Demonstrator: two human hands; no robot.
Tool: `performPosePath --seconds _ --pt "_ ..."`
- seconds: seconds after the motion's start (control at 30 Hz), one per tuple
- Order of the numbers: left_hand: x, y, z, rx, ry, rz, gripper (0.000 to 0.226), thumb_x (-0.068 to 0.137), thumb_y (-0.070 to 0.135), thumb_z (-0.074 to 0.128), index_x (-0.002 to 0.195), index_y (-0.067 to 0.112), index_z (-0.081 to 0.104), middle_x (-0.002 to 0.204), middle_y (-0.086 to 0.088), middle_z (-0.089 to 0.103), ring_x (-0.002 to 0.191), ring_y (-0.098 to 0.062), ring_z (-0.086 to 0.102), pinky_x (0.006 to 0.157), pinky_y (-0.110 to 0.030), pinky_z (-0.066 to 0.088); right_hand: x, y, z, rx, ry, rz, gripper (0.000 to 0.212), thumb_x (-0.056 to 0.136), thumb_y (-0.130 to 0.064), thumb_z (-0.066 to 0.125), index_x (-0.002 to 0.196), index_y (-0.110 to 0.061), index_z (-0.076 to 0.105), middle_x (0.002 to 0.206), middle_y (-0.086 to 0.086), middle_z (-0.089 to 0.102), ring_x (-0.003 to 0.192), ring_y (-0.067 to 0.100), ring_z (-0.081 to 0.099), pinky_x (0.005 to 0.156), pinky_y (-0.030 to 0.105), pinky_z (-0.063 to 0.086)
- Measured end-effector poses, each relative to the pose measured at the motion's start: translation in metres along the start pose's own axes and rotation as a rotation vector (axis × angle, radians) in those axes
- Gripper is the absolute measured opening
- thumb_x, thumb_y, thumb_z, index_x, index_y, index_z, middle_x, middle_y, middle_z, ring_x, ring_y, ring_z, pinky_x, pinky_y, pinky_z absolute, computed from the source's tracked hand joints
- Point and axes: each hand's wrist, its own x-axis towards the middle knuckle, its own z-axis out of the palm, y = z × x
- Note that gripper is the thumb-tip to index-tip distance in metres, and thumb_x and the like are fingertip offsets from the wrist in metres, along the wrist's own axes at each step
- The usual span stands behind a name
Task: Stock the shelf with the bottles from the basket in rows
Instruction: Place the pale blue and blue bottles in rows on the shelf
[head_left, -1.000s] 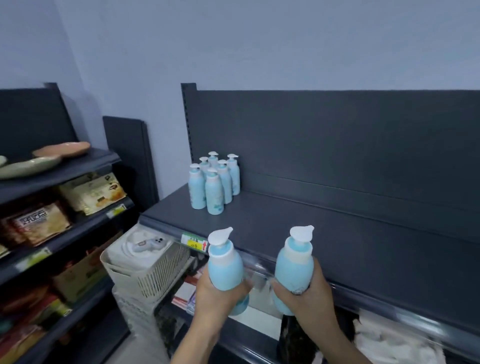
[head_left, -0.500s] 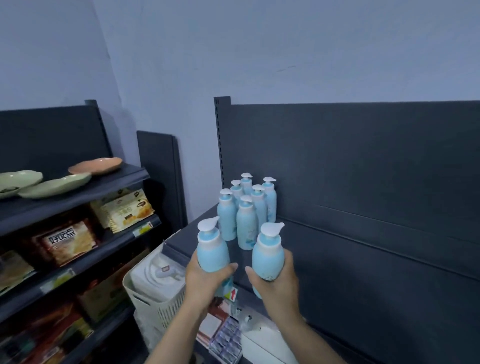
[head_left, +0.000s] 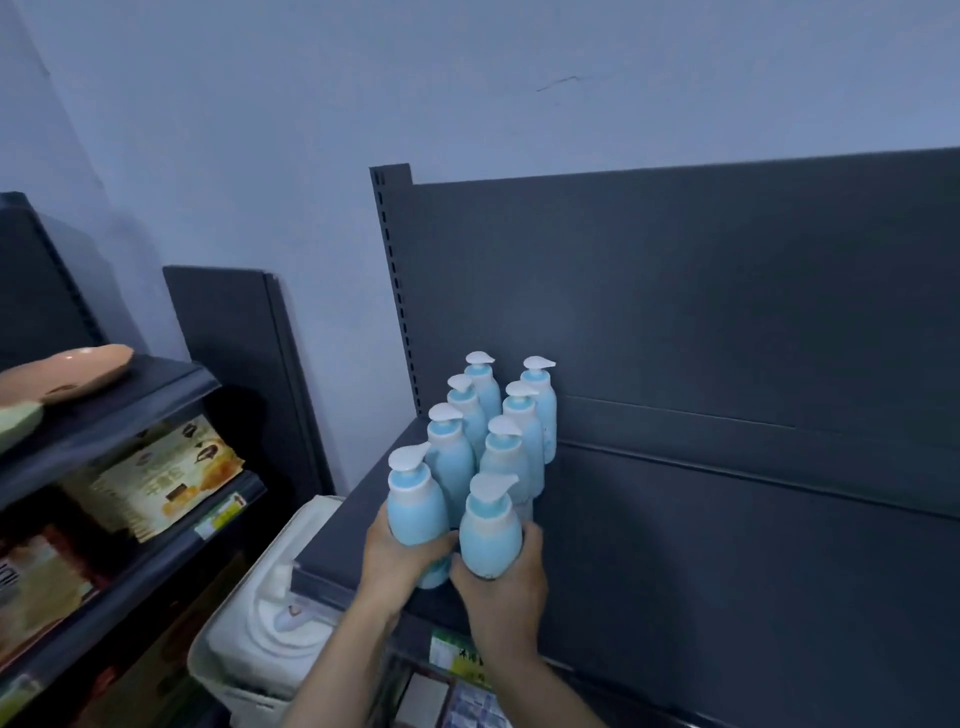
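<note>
Several light blue pump bottles (head_left: 506, 431) with white pump heads stand in two rows at the left end of the dark grey shelf (head_left: 727, 561). My left hand (head_left: 395, 561) grips one more blue bottle (head_left: 418, 504) at the front of the left row. My right hand (head_left: 501, 592) grips another blue bottle (head_left: 490, 535) at the front of the right row. Both held bottles are upright, low over the shelf's front edge; I cannot tell if they touch it. The white basket (head_left: 228, 670) sits below left, holding a white object.
A second dark shelving unit (head_left: 119, 405) stands on the left with plates on top and packaged goods beneath. A loose dark panel (head_left: 234, 364) leans on the wall between the units. Price labels (head_left: 457, 654) line the shelf's front edge.
Both hands carried their bottles forward and left, from in front of the shelf edge to the front of the two rows. The view swung closer to the stocked bottles.
</note>
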Motion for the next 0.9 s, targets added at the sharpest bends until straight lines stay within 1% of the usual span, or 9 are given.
performPosePath --seconds 0.1,0.27,0.4,0.57,0.67,0.73,0.77,0.83,0.9 --pt "0.011 -0.008 -0.002 0.001 -0.041 -0.005 0.038 0.066 -0.007 0.076 0.091 0.015 0.058 0.081 0.003 0.063 0.069 -0.007 0.056 0.054 -0.019 0.044 0.001 0.004 0.013 0.007 0.069 0.011 0.055 0.055 -0.010 0.080 0.096 -0.024 0.046 0.090 0.002 0.062 0.085 0.027 0.061 0.074 0.038 0.052" --pt "0.015 -0.008 -0.005 0.033 -0.101 0.009 0.044 0.056 0.006 0.083 0.091 0.018 0.058 0.080 0.007 0.064 0.071 -0.007 0.058 0.054 -0.019 0.045 0.000 0.006 0.023 0.066 0.149 0.040 0.058 0.053 -0.013 0.077 0.094 -0.035 0.043 0.097 -0.001 0.060 0.088 0.021 0.060 0.080 0.041 0.052" --pt "0.022 -0.008 -0.005 0.091 -0.120 0.051 0.045 0.061 0.008 0.085 0.093 0.021 0.057 0.085 0.012 0.061 0.073 0.002 0.055 0.055 -0.014 0.043 0.000 0.010 0.033 0.049 0.225 0.009 0.064 0.054 -0.007 0.081 0.105 -0.020 0.045 0.102 0.006 0.056 0.094 0.027 0.056 0.084 0.048 0.050" --pt "0.027 -0.010 -0.011 0.091 -0.173 0.107 0.059 0.048 0.025 0.089 0.098 0.021 0.057 0.092 0.009 0.064 0.081 -0.005 0.059 0.060 -0.014 0.046 0.001 0.009 0.035 0.025 0.192 -0.026 0.069 0.055 -0.006 0.080 0.112 -0.018 0.043 0.108 0.004 0.050 0.101 0.026 0.052 0.088 0.049 0.048" --pt "0.018 -0.020 -0.025 -0.059 -0.145 0.146 0.072 0.065 0.000 0.082 0.123 0.020 0.045 0.117 0.006 0.058 0.104 -0.010 0.057 0.084 -0.029 0.050 -0.011 0.006 0.013 -0.087 0.048 -0.144 0.087 0.052 -0.029 0.080 0.127 -0.014 0.039 0.119 -0.007 0.040 0.113 0.012 0.040 0.099 0.037 0.041" --pt "0.003 -0.019 -0.034 -0.097 0.052 0.263 0.064 0.079 0.000 0.070 0.129 0.023 0.039 0.134 -0.002 0.048 0.122 -0.020 0.048 0.104 -0.044 0.040 -0.015 -0.005 -0.016 -0.114 -0.023 -0.231 0.089 0.055 -0.047 0.073 0.131 -0.030 0.029 0.127 -0.022 0.030 0.118 -0.006 0.031 0.102 0.025 0.034" --pt "-0.006 -0.010 -0.032 -0.106 0.182 0.369 0.055 0.083 0.007 0.067 0.129 0.024 0.040 0.137 -0.006 0.045 0.126 -0.024 0.045 0.108 -0.044 0.035 -0.011 -0.012 -0.033 -0.150 -0.036 -0.283 0.084 0.061 -0.055 0.068 0.130 -0.035 0.025 0.131 -0.026 0.024 0.121 -0.010 0.027 0.104 0.023 0.031" --pt "-0.021 0.022 -0.015 -0.051 0.348 0.640 0.046 0.085 0.025 0.056 0.129 0.015 0.044 0.135 -0.017 0.045 0.125 -0.031 0.043 0.109 -0.035 0.031 0.008 -0.030 -0.068 -0.281 0.024 -0.446 0.072 0.079 -0.065 0.051 0.137 -0.031 0.025 0.141 -0.017 0.027 0.131 -0.002 0.024 0.111 0.033 0.028" --pt "-0.033 0.062 0.020 0.171 0.311 0.859 0.052 0.088 0.030 0.043 0.131 0.001 0.042 0.136 -0.023 0.043 0.127 -0.036 0.038 0.111 -0.034 0.023 0.033 -0.057 -0.105 -0.476 0.134 -0.594 0.069 0.089 -0.060 0.036 0.143 -0.017 0.028 0.149 -0.001 0.030 0.140 0.012 0.018 0.116 0.043 0.016"
